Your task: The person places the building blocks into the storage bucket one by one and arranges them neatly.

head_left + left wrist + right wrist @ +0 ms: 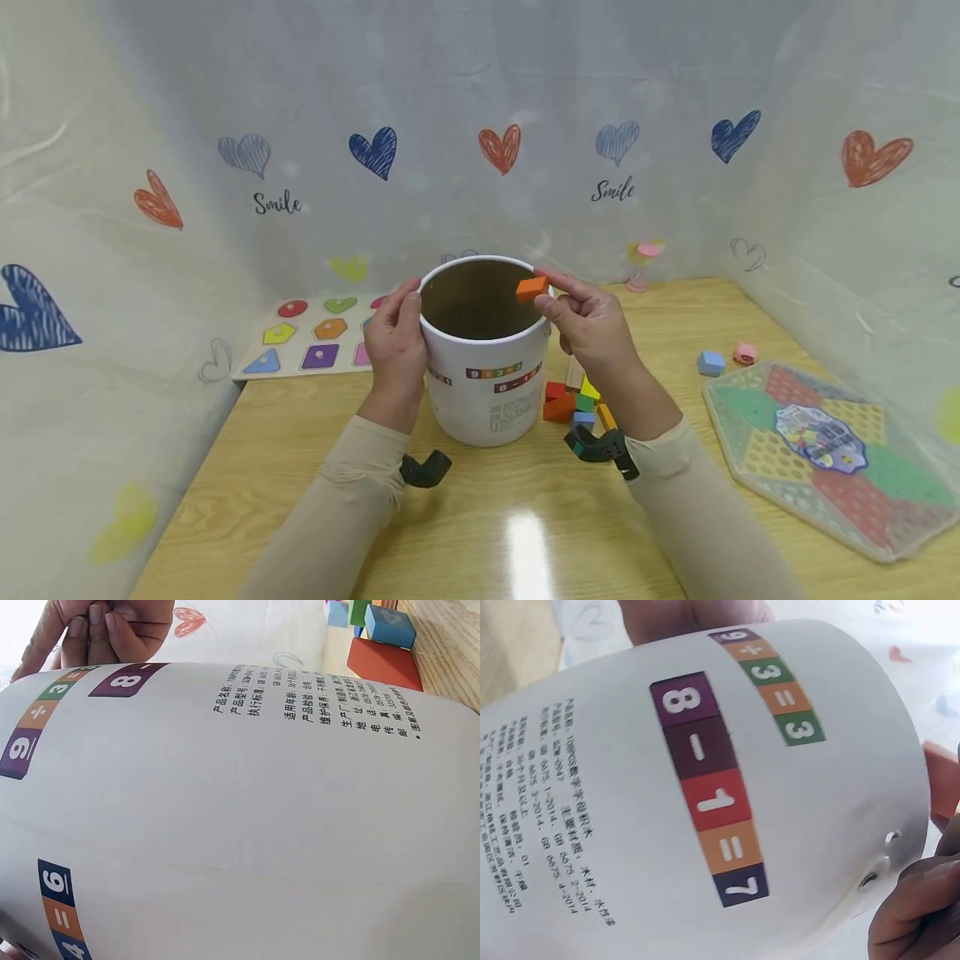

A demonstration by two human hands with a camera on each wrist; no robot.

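While a person's left grip [396, 346] steadies a white bucket [468, 400] by its left side, with the thumb up at the rim and the fingers curved around the outside, the right grip [588, 321] is at the opposite edge. From where I stand, its thumb and index finger pinch a small orange block [532, 289], which is over the right part of the bucket's mouth, just inside the rim as seen from above. The bucket stands upright on a pale wooden surface [247, 467], number sums printed on its wall. Its inside is shaded, and I cannot tell what lies at the bottom.

Close against the bucket's right side, partly behind the right forearm, is a loose cluster of coloured blocks [559, 408]. Well to the right of the bucket are a blue block [711, 362], a pink figure [745, 353] and a flat hexagonal board [855, 496]. Behind it on the left lies a shape puzzle [291, 350], and beyond everything hangs a curtain [450, 67] printed with hearts.

The step in hand looks to be bringing the orange block in over the bucket's rim. As I judge it, the next move calls for keeping the bucket steady and parting the pinching fingertips only once the block is clear of the edge.
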